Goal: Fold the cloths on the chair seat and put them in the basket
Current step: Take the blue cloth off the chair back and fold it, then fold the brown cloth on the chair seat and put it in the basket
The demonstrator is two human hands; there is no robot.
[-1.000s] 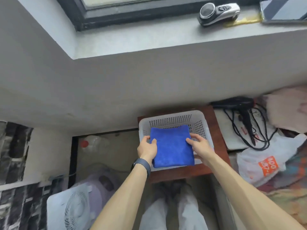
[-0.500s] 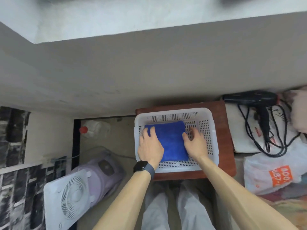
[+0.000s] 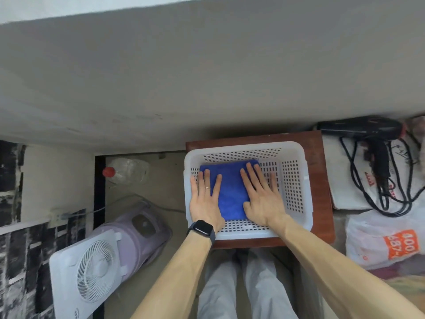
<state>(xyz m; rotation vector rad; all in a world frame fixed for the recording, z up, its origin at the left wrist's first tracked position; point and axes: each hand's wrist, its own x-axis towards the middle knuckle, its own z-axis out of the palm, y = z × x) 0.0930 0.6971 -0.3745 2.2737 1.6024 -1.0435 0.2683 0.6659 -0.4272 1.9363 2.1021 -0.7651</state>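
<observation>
On cloth (image 3: 231,192), left hand (image 3: 205,202) (right hand (image 3: 264,201) too) flat

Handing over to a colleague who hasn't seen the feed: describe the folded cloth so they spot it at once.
A brown wooden seat stands against the grey wall, with a white perforated basket on it. On the basket's floor, left of middle, lies the folded cloth, under the flat left hand and right hand. It is the only blue thing in view.
</observation>
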